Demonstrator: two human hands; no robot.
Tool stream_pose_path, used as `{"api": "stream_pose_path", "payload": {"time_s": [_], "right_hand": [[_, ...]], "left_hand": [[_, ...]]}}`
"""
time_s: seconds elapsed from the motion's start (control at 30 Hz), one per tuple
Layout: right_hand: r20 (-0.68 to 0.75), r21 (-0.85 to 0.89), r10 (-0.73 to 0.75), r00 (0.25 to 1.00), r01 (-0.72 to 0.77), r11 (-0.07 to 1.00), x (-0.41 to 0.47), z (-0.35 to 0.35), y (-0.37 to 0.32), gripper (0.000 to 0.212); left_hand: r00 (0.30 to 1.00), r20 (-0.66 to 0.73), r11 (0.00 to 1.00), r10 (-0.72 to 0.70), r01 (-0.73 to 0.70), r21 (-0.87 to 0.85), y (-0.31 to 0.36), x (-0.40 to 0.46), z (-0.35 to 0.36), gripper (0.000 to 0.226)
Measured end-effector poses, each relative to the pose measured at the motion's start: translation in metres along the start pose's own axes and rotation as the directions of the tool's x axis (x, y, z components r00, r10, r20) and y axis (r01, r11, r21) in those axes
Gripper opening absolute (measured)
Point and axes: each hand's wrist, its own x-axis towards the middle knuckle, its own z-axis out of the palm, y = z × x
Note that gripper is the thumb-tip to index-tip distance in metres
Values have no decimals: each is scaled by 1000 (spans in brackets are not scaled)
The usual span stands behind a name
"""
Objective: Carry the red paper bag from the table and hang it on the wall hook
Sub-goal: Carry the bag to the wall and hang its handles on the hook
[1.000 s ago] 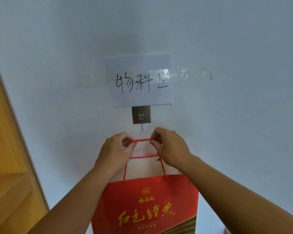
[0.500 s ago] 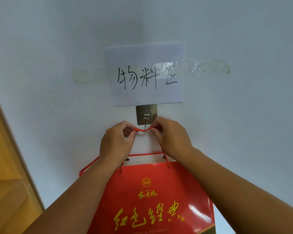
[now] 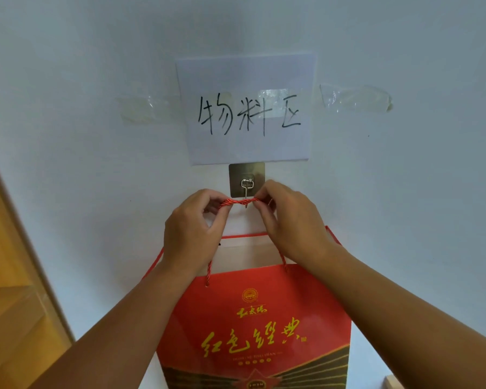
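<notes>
The red paper bag [image 3: 253,327] with gold lettering hangs low in the middle of the view, its mouth open towards the white wall. Its twisted red rope handles [image 3: 239,203] are stretched between my two hands, right at the tip of the metal wall hook [image 3: 246,182]. My left hand [image 3: 190,231] pinches the rope on the left. My right hand [image 3: 289,220] pinches it on the right. Whether the rope sits on the hook's wire or just in front of it I cannot tell.
A white paper sign [image 3: 247,108] with handwritten characters is taped to the wall just above the hook. A wooden door frame [image 3: 14,276] runs along the left edge. A pale wooden corner [image 3: 477,383] shows at the bottom right.
Both hands have raised the bag's rope handles from below the hook up to the hook's tip. The bag has come up with them.
</notes>
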Motion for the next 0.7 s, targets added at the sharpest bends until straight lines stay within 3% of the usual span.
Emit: {"api": "stream_pose_path", "payload": {"time_s": [0.23,0.47,0.7], "right_hand": [[-43,11,19,999,-19,1000,-1,9,1,4],[-27,9,-87,996,87,996,-16,-1,1,2],[-38,23,-28,999,29,999,-5,-4,3,3]], "left_hand": [[998,-53,999,-40,41,16,2,4,3,7],[999,-36,999,33,-32,35,-1,-13,-1,14],[1000,8,998,-10,9,63,8,2,-5,10]]}}
